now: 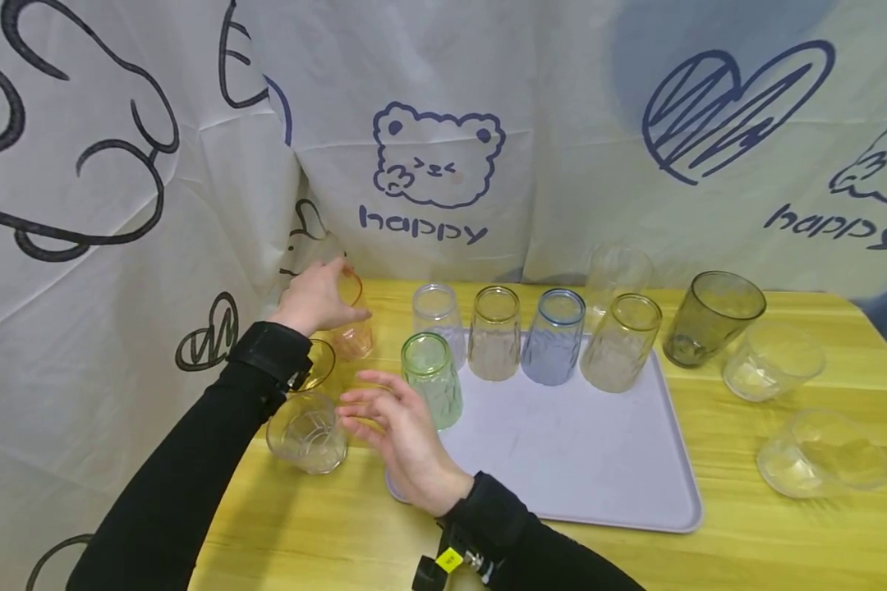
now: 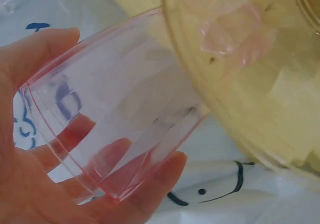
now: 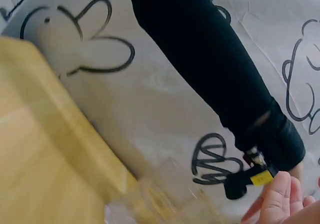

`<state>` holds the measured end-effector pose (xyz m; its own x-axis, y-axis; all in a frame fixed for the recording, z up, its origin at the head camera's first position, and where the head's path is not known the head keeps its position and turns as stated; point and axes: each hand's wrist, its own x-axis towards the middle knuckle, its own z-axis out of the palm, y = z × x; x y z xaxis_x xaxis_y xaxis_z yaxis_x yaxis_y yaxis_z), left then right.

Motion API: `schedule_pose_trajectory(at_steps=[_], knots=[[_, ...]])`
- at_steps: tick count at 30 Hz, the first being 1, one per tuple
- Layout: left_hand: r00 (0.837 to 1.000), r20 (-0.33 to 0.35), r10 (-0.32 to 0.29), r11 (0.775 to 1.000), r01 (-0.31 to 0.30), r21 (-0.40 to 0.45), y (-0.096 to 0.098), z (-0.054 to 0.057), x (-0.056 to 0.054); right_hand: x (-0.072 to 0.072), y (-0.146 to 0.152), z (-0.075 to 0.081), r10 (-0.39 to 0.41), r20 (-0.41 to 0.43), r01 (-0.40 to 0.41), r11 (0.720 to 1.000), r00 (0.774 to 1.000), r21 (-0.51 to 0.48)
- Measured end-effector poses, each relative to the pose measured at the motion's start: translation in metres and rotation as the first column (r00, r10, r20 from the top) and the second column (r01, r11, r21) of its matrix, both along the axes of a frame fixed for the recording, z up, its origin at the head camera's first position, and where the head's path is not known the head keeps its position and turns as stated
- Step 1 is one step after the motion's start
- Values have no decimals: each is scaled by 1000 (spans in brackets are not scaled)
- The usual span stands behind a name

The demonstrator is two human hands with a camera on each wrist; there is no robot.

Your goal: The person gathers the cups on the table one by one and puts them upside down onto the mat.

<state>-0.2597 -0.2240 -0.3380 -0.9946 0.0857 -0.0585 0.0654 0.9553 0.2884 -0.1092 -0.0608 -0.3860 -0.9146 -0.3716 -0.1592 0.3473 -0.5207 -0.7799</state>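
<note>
My left hand (image 1: pixel 318 300) is at the back left of the table, its thumb and fingers around a pink glass (image 1: pixel 355 338). The left wrist view shows the pink glass (image 2: pixel 120 83) close up, with fingertips seen through its clear wall. Just in front of it stands an amber glass (image 1: pixel 321 365), partly hidden by the wrist. A clear glass (image 1: pixel 309 443) is nearer the front. My right hand (image 1: pixel 406 439) hovers with loosely bent fingers over the tray's left edge, holding nothing. Beside it a green glass (image 1: pixel 434 382) stands on the lilac tray (image 1: pixel 554 468).
Along the tray's back are a clear glass (image 1: pixel 436 316), a brownish glass (image 1: pixel 495 336), a blue glass (image 1: pixel 554 341) and a yellowish glass (image 1: pixel 621 345). Right of the tray stand a dark grey glass (image 1: pixel 713 320) and clear glasses (image 1: pixel 772 361). A printed cloth (image 1: pixel 576 164) hangs behind.
</note>
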Motion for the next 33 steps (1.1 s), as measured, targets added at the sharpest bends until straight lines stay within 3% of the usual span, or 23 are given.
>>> schedule_pose_trajectory(at_steps=[5,10,17,20,24,30,33], knots=[[992,-128,-17,999,22,32,2,15,10,-6,11,3,2,-140,2,999,990,33],[971,-241,-10,989,45,138,4,35,25,-12,26,4,5,-244,9,998,970,54],[895,-445,-8,962,128,240,16,54,51,-17,52,4,-27,-315,57,995,949,84],[867,-499,3,940,167,296,24,57,63,-19,66,3,-46,-324,83,992,945,100],[854,-519,34,877,224,425,36,57,78,-20,84,3,-85,-322,125,986,943,106],[862,-500,84,721,294,628,55,45,97,-22,108,4,-127,-329,174,978,936,117],[865,-495,88,658,322,681,66,37,103,-21,118,3,-139,-321,184,976,937,115]])
